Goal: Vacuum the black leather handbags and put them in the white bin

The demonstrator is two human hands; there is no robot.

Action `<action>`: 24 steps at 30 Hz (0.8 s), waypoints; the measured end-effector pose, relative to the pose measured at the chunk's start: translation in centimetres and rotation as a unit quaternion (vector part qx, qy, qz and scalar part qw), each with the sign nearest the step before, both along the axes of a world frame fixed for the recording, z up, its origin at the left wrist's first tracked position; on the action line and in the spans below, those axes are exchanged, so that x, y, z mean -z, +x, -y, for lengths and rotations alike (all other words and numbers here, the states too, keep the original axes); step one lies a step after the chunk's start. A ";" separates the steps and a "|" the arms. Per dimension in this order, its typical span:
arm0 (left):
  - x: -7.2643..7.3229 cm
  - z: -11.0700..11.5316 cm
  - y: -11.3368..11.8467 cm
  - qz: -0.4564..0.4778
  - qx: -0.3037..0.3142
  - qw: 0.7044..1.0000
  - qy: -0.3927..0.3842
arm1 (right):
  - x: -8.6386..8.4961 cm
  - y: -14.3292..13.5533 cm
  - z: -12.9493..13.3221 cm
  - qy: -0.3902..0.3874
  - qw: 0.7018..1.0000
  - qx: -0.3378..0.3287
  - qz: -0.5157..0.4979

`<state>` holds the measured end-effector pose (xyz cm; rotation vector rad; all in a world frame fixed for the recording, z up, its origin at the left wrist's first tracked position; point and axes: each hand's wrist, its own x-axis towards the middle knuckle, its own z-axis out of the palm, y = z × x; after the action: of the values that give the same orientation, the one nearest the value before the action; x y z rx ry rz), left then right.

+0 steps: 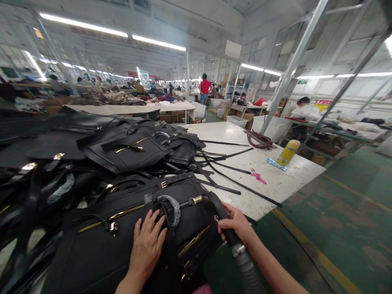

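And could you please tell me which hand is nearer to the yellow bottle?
Right. The right hand, gripping the black tube, is below and left of the yellow bottle in frame; the left hand, on the black bag, is farther left.

The bag (101,249) in front of you is plain black with a gold zip (131,211); the tube (249,271) at its right is black and dark grey with a silver band (238,250). Beyond the bag, you see black pieces (137,157) with gold fittings. Right of the bag, your off-white surface (220,130), dark-speckled, carries a yellow bottle (288,153), pink-handled snips (259,178) and brown straps (260,140).
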<state>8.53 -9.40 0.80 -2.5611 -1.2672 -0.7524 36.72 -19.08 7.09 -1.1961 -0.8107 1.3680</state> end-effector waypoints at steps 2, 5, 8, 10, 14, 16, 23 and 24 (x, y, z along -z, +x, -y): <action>0.0 -0.1 -0.1 0.000 0.008 1.000 0.008 | 0.3 1.4 -3.0 -0.010 0.998 -0.055 0.000; 0.2 -0.1 -0.3 0.003 0.019 1.000 0.010 | 0.4 2.7 -7.5 -0.028 0.993 -0.110 0.005; 0.2 0.2 -0.3 0.008 0.019 1.000 0.003 | 0.0 2.1 -11.3 -0.021 0.992 -0.123 0.017; 0.0 0.5 -0.2 0.006 0.018 1.000 -0.004 | -0.7 0.7 -12.8 0.000 0.993 -0.112 0.029; -0.3 1.0 -0.1 -0.003 0.017 1.000 -0.012 | -3.1 -2.7 -12.9 0.028 0.989 -0.144 0.035; -0.3 1.2 0.0 -0.005 0.013 1.000 -0.010 | -4.1 -4.2 -12.5 0.010 0.978 -0.207 0.035; -0.3 2.3 0.1 0.000 0.002 1.000 -0.013 | -3.9 -11.5 -16.9 -0.026 0.966 -0.253 0.052; -0.4 2.5 0.1 0.001 0.002 1.000 -0.014 | -3.8 -12.3 -17.7 -0.015 0.972 -0.229 0.055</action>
<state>8.62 -11.94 1.19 -2.5861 -1.2845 -0.7437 24.44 -1.42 10.91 -1.1580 -1.2020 1.6990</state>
